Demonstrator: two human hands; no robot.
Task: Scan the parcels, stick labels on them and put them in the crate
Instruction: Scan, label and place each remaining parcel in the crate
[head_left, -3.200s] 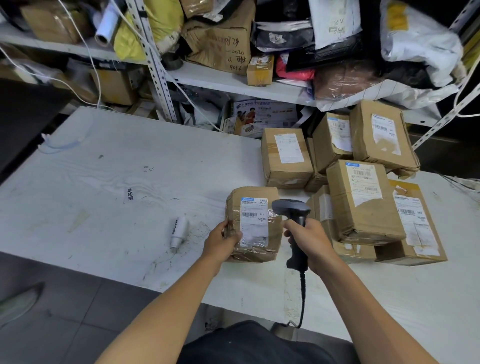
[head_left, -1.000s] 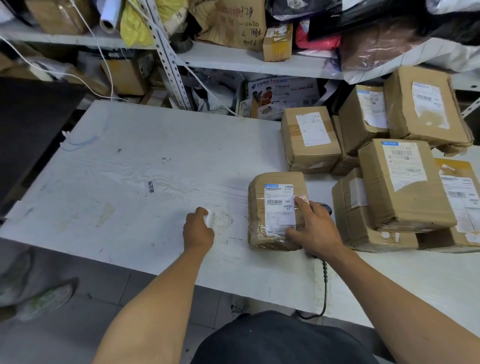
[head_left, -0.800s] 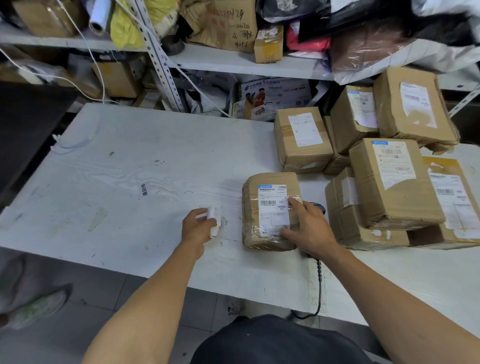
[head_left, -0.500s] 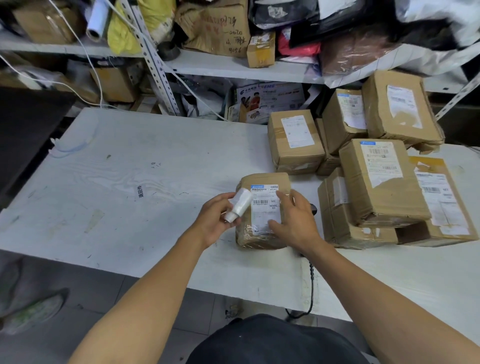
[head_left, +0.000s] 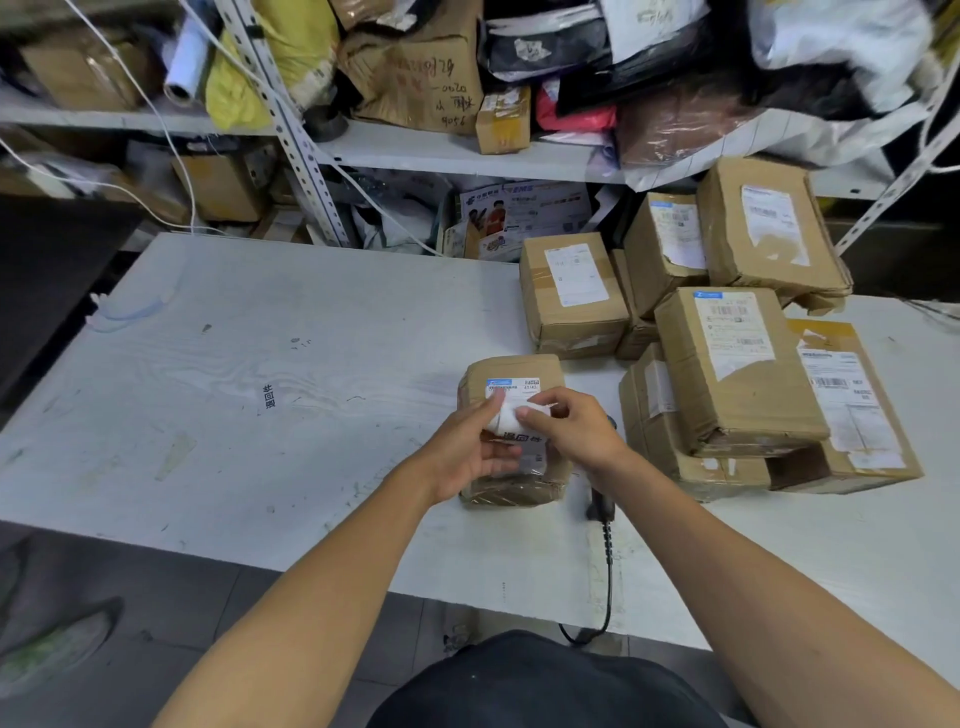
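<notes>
On the left of the desk (head_left: 208, 364) there is only a small printed sticker (head_left: 268, 396) stuck to the bare surface. At the near middle lies the parcel (head_left: 511, 488), a small brown box wrapped in clear tape, flat on the desk. Over it the left hand (head_left: 467, 452) holds a small white label roll (head_left: 501, 418), fingers curled round it, while the right hand (head_left: 576, 431) pinches the loose end of the roll between thumb and forefinger. A strip with printed characters hangs beneath the roll.

The parcel looks light and fairly stiff, though its taped skin is likely slick; taking it by the two long sides should be safest. The label is thin and floppy and will probably curl or stick to itself, so it is best held by one edge.

Just right of the parcel lies one black scanner (head_left: 600, 506), its cord running off the near edge. Further right is the stack of waiting parcels (head_left: 737, 374): I count six boxes showing. No crate is in view.
</notes>
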